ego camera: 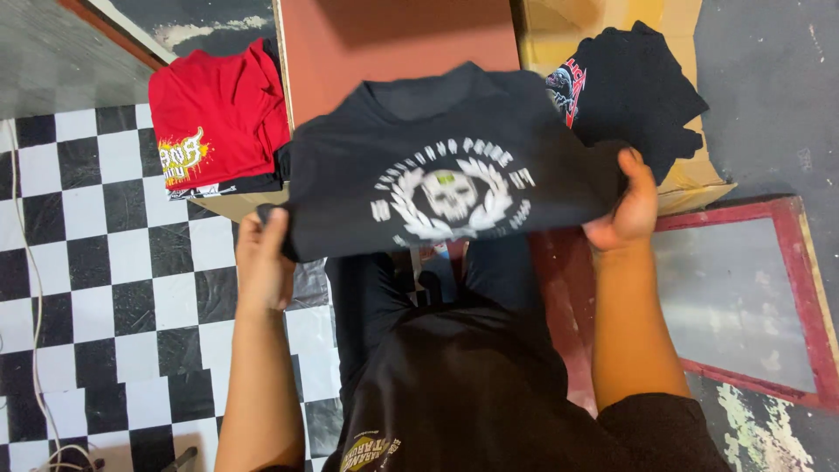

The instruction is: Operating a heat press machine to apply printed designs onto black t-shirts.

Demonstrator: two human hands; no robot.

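Note:
I hold a folded black T-shirt (446,166) with a white skull-and-wreath print flat in front of me, above my lap. My left hand (262,258) grips its left edge. My right hand (627,205) grips its right edge, thumb on top. The shirt's collar points away from me. Both forearms reach up from the bottom of the view.
A stack of folded shirts with a red one (218,118) on top lies at the left on a cardboard box. Black shirts (638,87) lie on another box (699,179) at the right. A reddish-brown surface (393,44) sits between. Black-and-white checkered floor (96,262) left; red-framed panel (743,297) right.

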